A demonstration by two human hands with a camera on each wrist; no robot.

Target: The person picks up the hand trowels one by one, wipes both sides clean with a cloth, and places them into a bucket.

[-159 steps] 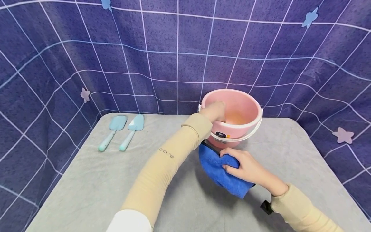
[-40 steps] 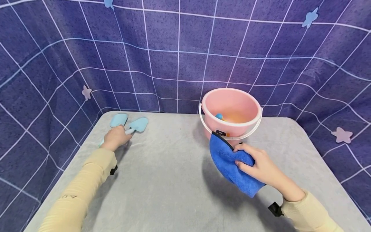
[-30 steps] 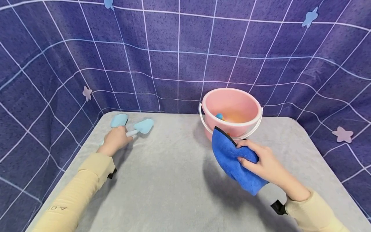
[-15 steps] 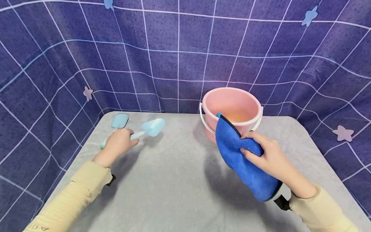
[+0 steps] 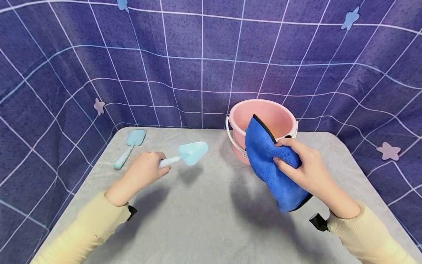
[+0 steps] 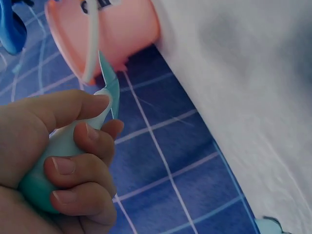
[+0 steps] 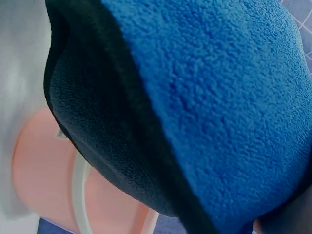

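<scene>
My left hand [image 5: 143, 171] grips the pale handle of a light blue garden trowel [image 5: 193, 151], its blade pointing right, raised over the table with a shadow below. In the left wrist view the fingers curl round the handle and the trowel blade [image 6: 111, 83] overlaps the bucket. My right hand [image 5: 304, 168] pinches a folded blue cloth [image 5: 268, 161] with black edging in front of the pink bucket [image 5: 237, 141]. The cloth [image 7: 219, 97] fills most of the right wrist view and hides part of the bucket [image 7: 44, 170].
A second light blue trowel [image 5: 136, 138] with a wider blade lies at the left of the grey table [image 5: 211, 227]. The bucket's white handle [image 5: 230, 136] hangs down its side. Behind stands a blue curtain [image 5: 184, 73] with a white grid and star shapes.
My left hand left the bucket, took hold of the right-hand trowel and lifted it rightward. My right hand raised the cloth, which now overlaps the bucket's rim.
</scene>
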